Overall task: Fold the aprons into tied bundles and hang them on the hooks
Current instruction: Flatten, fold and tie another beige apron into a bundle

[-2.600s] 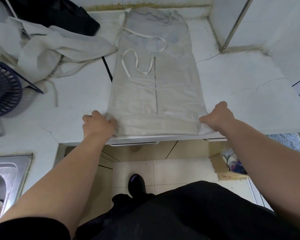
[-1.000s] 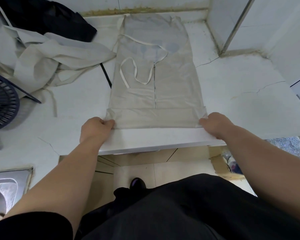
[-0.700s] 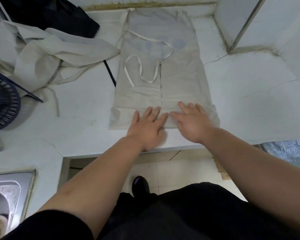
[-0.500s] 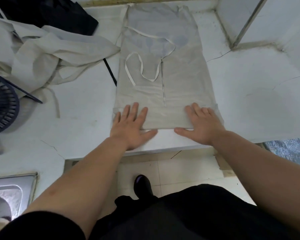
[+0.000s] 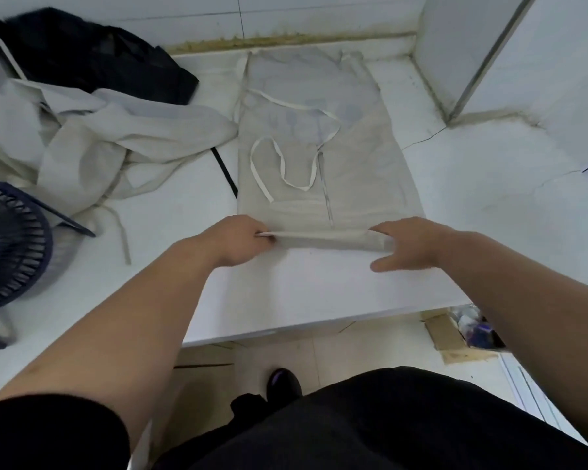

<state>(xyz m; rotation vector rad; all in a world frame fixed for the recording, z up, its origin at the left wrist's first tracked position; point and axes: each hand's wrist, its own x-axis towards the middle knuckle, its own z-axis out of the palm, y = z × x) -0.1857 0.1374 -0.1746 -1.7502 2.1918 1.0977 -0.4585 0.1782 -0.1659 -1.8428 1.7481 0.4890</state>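
Beige apron (image 5: 323, 171), long axis toward back wall (image 5: 319, 15)

This looks like a back-of-house kitchen or utility corner. A white stone bench (image 5: 319, 286), cracked (image 5: 421, 140) beyond the right hand (image 5: 411, 245), runs to a white tiled wall (image 5: 286, 11) with a yellowed, grimy seam (image 5: 286, 39). The apron (image 5: 319, 164) held in both hands is one of several (a heap of pale aprons (image 5: 116, 140) lies beyond the left hand (image 5: 238, 239)). Left of that hand stands a dark wire-grilled fan (image 5: 11, 245). Nearer than the right hand, below the bench edge, are pale floor tiles (image 5: 353, 347) and a torn cardboard box (image 5: 455, 340).
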